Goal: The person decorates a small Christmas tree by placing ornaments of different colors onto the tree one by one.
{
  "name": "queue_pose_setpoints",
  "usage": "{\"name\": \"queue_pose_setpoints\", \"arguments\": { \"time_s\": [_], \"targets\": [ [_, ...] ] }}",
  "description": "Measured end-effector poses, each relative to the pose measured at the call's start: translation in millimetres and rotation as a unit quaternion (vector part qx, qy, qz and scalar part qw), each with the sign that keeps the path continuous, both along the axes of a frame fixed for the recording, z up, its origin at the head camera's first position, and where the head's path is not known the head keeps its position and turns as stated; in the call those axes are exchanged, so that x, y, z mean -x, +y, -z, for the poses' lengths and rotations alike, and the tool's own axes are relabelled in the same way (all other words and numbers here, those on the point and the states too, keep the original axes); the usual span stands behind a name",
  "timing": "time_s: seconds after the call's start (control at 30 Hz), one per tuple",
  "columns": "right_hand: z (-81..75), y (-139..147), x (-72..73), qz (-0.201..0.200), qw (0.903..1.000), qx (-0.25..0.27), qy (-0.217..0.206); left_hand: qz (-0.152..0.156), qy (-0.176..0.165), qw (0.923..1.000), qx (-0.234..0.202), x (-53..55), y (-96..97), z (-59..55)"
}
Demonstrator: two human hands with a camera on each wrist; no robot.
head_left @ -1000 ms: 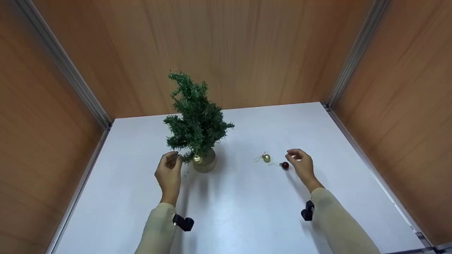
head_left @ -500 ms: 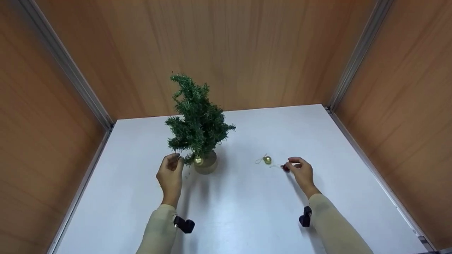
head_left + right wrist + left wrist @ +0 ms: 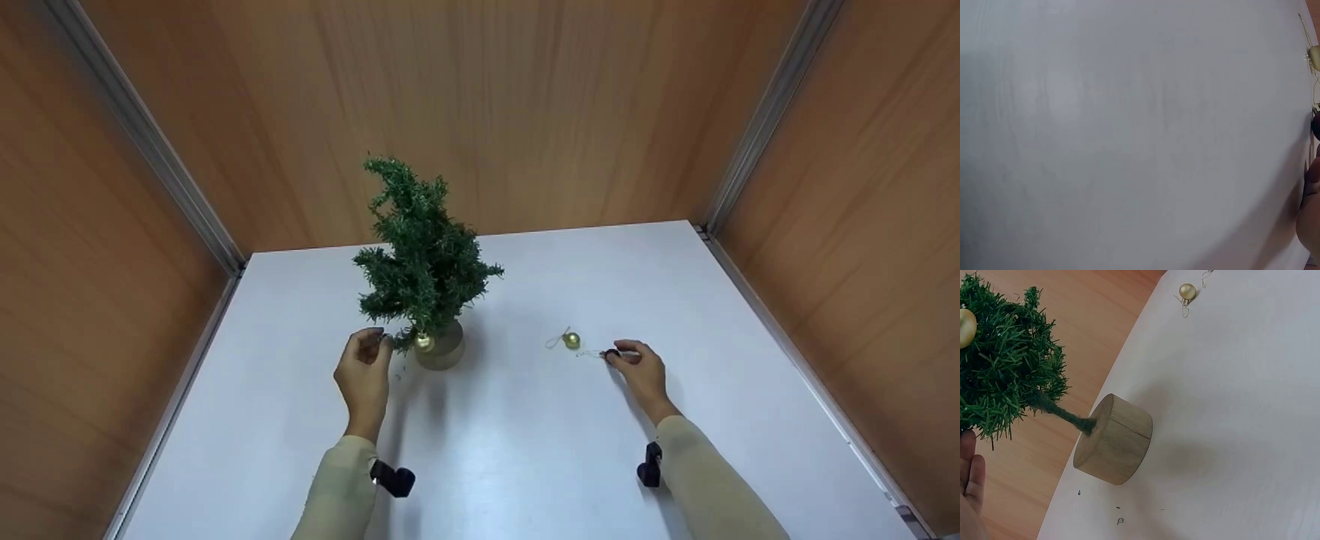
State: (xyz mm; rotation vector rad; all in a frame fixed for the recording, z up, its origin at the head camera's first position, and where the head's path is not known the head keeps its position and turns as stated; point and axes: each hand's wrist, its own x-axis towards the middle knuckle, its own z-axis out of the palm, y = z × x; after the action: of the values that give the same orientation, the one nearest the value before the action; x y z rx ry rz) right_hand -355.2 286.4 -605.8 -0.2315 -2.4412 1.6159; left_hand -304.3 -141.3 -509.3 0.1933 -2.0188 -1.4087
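Note:
A small artificial Christmas tree stands left of centre on a round wooden base. One gold bauble hangs low on its front. My left hand is at the lower left of the foliage, thumb and forefinger pinching the tip of a branch. On the right, my right hand pinches a dark red bauble, which the fingers partly cover; its thin string trails to the left on the table. Another gold bauble with a string loop lies just beyond it. In the right wrist view this hand shows only at the edge.
The white table is bounded by wood-patterned panels at the back and both sides. Small dark bits lie on the table near the tree base.
My right hand has come down onto the dark red bauble, and its fingers have closed around it. The left hand stays at the tree branch.

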Motion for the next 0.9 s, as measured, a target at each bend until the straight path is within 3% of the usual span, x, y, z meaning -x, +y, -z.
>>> {"name": "queue_pose_setpoints", "arguments": {
  "time_s": [0.9],
  "targets": [
    [8.5, -3.5, 0.9, 0.022, 0.9973, -0.070, 0.003, 0.001, 0.001, 1.0000, -0.002, 1.4, -0.5, 0.2]
  ]
}}
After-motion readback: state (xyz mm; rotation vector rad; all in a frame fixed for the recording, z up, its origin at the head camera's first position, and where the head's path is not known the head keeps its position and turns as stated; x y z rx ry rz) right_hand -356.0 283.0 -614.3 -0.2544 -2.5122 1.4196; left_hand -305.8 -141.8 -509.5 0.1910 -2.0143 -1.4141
